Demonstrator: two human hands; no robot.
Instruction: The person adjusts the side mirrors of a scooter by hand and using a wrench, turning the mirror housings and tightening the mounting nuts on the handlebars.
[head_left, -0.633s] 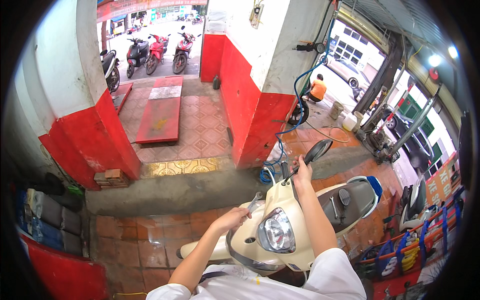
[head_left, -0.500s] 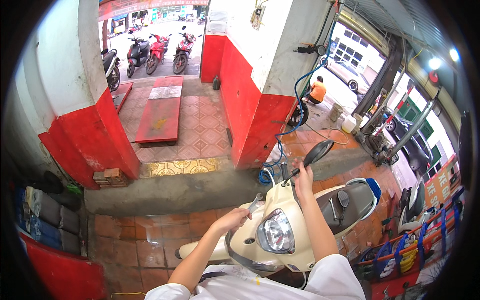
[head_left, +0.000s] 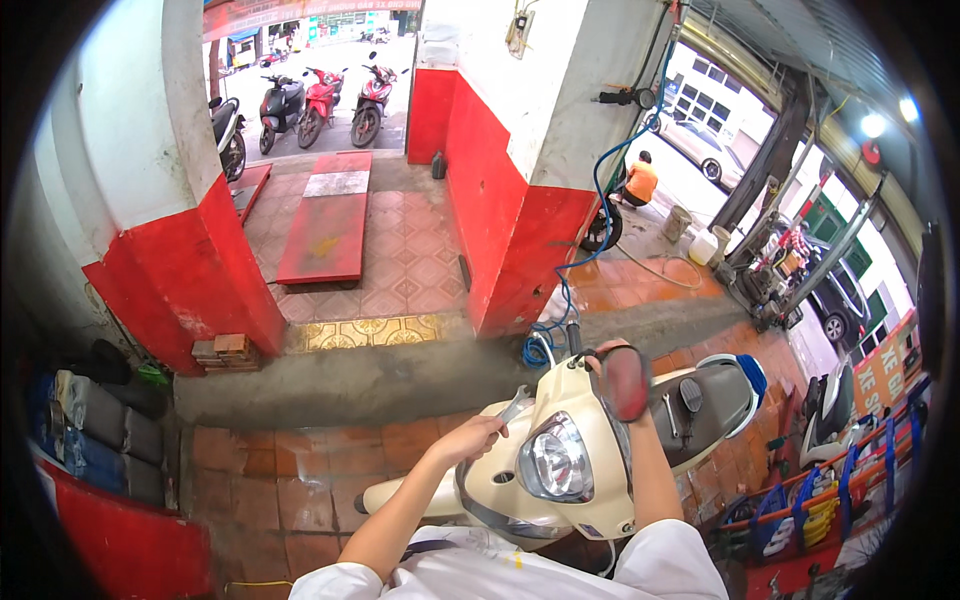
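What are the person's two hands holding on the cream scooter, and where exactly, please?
The left hand grips the left handlebar end of the scooter, by the brake lever. The right hand grips the right handlebar end, behind the mirror.

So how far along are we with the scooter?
Both hands are on the handlebars: left hand at the brake lever, right hand by the mirror. The cream scooter stands on the tiled floor, short of the red ramp; moving it remains.

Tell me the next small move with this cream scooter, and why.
Probably steady the cream scooter and straighten its front. The left hand grips the left handlebar by the silver brake lever, the right hand holds the right grip, and the round headlight is turned sideways.
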